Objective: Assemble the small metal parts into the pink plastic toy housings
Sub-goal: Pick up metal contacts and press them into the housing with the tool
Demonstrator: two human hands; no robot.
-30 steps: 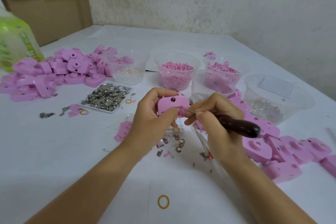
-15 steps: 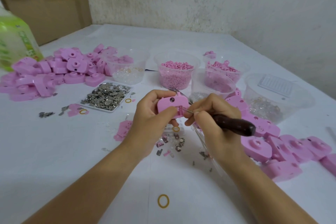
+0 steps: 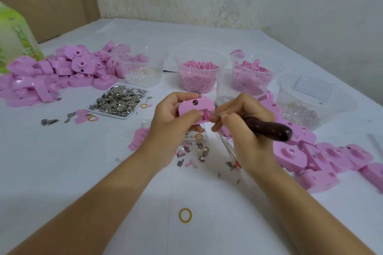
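Observation:
My left hand (image 3: 170,124) grips a pink toy housing (image 3: 195,107) above the table, thumb pressed on its lower face. My right hand (image 3: 246,128) holds an awl with a dark wooden handle (image 3: 269,127); its thin metal tip touches a ribbed slot on the housing's right side. A flat tray of small metal parts (image 3: 119,101) lies to the left, and a few loose metal parts (image 3: 192,153) are scattered under my hands. Heaps of pink housings sit at far left (image 3: 62,72) and at right (image 3: 323,157).
Clear plastic cups stand behind my hands: one with clear bits (image 3: 141,70), one with pink pellets (image 3: 199,74), others with pink pieces (image 3: 252,72). A large clear tub (image 3: 315,99) sits right. A green bottle (image 3: 14,35) stands far left. A yellow ring (image 3: 185,215) lies near me.
The housing has tilted so its face with the dark hole shows more. The awl tip stays at the slot; both hands shifted only slightly.

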